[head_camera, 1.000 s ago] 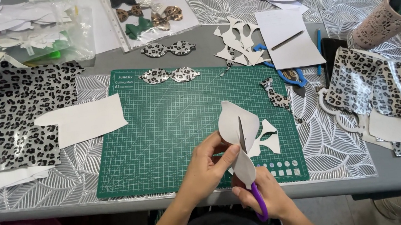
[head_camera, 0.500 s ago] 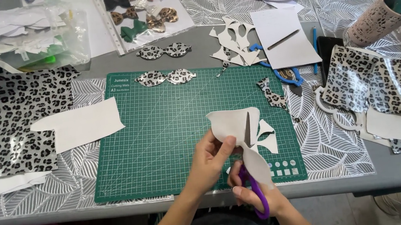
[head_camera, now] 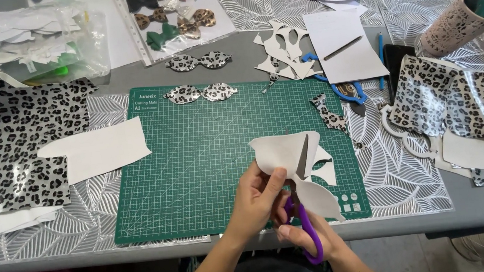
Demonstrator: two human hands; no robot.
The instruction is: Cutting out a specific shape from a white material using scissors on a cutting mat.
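My left hand (head_camera: 259, 198) pinches a white-backed sheet piece (head_camera: 283, 154) above the near edge of the green cutting mat (head_camera: 208, 151). My right hand (head_camera: 313, 239) grips purple-handled scissors (head_camera: 306, 234), whose blades run up into the sheet at a slit. A curved strip of the sheet hangs down to the right over the mat. Two leopard-print bow shapes (head_camera: 201, 92) lie at the mat's far edge, another pair (head_camera: 198, 61) just beyond it.
Leopard-print sheets (head_camera: 15, 142) and a white sheet (head_camera: 96, 148) lie left. More leopard pieces (head_camera: 448, 102) and offcuts sit right. White cut-outs (head_camera: 281, 51), paper with a pencil (head_camera: 344, 50), finished bows (head_camera: 172, 11), a plastic bag (head_camera: 23, 51) and a patterned cup (head_camera: 452, 24) lie at the back.
The sheet piece has been turned in my left hand, and the scissors have cut further along its curve. The view shifted slightly.
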